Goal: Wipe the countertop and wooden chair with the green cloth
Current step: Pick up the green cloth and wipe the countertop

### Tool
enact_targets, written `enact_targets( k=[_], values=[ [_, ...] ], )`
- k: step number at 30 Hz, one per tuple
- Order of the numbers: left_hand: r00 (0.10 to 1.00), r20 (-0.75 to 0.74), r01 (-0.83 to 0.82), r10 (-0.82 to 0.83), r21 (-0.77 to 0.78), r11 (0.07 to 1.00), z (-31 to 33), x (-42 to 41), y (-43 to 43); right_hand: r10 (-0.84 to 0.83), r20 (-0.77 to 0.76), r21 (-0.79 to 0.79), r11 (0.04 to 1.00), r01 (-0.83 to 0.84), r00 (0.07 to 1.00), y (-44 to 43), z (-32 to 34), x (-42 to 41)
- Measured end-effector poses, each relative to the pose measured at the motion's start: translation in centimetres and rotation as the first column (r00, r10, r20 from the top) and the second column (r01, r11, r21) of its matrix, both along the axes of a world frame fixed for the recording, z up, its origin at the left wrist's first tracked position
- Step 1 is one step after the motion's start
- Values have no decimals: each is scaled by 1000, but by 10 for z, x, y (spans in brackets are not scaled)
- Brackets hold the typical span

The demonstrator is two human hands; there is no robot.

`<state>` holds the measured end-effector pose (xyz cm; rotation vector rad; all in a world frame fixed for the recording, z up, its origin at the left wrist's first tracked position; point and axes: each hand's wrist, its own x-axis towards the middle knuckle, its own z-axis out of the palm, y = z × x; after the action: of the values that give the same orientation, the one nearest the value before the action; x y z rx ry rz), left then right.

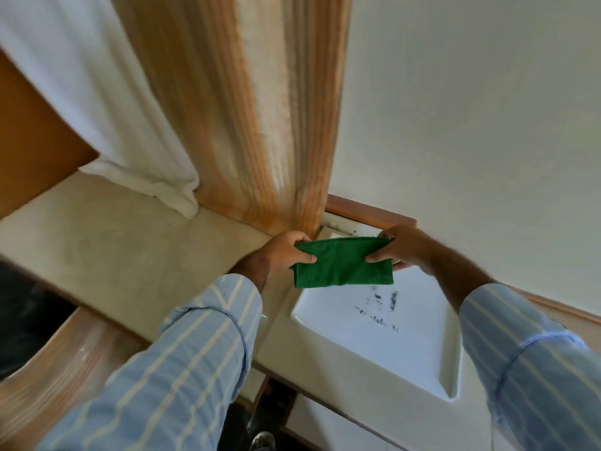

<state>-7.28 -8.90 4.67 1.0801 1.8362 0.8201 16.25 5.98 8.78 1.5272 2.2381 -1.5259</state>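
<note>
A folded green cloth [341, 263] hangs in the air between both hands, above the far end of the pale countertop [113, 255]. My left hand [286, 250] pinches its left edge and my right hand [403, 247] pinches its right edge, stretching it flat. Below the cloth the countertop has a white recessed panel [374, 333] with dark smudges on it. A curved wooden chair part [65, 362], wrapped in clear plastic, shows at the lower left.
An orange-and-cream striped curtain [260, 125] and a white curtain [107, 109] hang down onto the counter's back. A white wall [471, 109] rises on the right, with a wooden frame [367, 214] at its foot. A shoe [261, 441] shows on the floor below.
</note>
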Motion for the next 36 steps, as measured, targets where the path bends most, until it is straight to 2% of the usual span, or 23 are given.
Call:
enact_targets(
  k=[5,11,17,21,27,32,36],
  values=[
    [958,119,-269,260,64,961,29,-67,-64,84,-135,-68,993,-94,987,-28,27,-84],
    [845,212,-523,491,131,842,41,-169,-148,141,-248,-117,978,-174,958,-82,32,-214],
    [763,235,-641,603,149,753,24,-306,-224,156,-263,-116,975,-192,952,-146,6,-373],
    [705,239,-699,668,77,711,-6,-404,-263,166,-209,-163,966,-202,964,-191,-26,-475],
    [728,-8,-686,686,18,728,-58,-503,-309,134,-137,-181,971,-157,982,-242,-82,-576],
    [745,-225,-645,627,-6,764,-106,-552,-317,128,-56,-144,980,-135,990,-257,-143,-626],
    [726,-333,-643,602,-21,765,-150,-587,-309,145,-5,-114,983,-145,989,-261,-195,-659]
  ],
)
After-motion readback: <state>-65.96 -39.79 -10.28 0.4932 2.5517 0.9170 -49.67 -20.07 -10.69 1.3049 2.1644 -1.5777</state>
